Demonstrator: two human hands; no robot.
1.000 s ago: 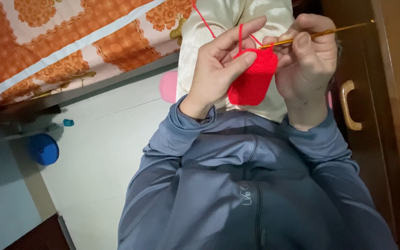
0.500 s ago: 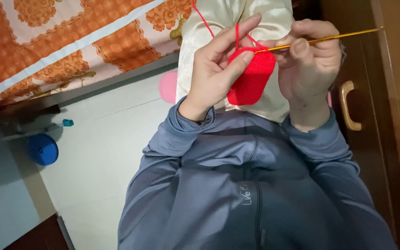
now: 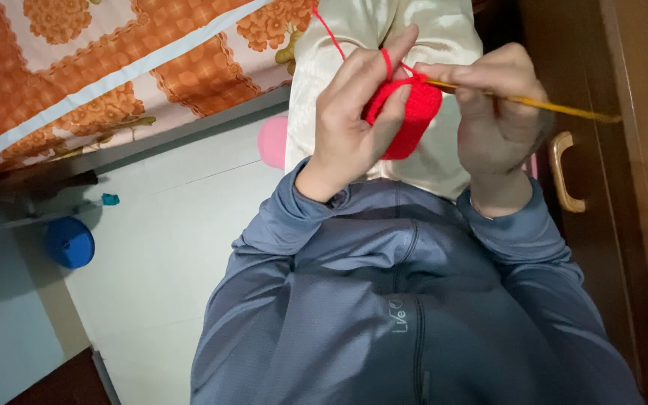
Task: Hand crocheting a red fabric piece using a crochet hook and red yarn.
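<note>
A pale tiled floor (image 3: 166,255) fills the left and lower left of the frame, with a bed (image 3: 99,82) under an orange flowered cover across the upper left and a dark wooden cabinet (image 3: 639,187) down the right edge, its curved handle (image 3: 564,172) at mid-right. A round blue object (image 3: 70,242) lies on the floor at the left, and a pink rounded thing (image 3: 271,140) shows just beside the person's cream-coloured lap (image 3: 361,37) at upper centre. The blue-grey top (image 3: 414,300) of the person takes up the lower centre.

The left hand (image 3: 354,127) sits at upper centre, its grip pressed on a small red crochet piece (image 3: 406,120), thumb on the front and fingers behind. A strand of red yarn (image 3: 326,26) runs from the top of the frame down over its raised forefinger. The right hand (image 3: 493,124) is just right of it, fingers closed around a yellow crochet hook (image 3: 541,105) that slants toward the right edge. The hook's tip meets the upper edge of the red piece, though the tip itself is probably hidden among the yarn.
</note>
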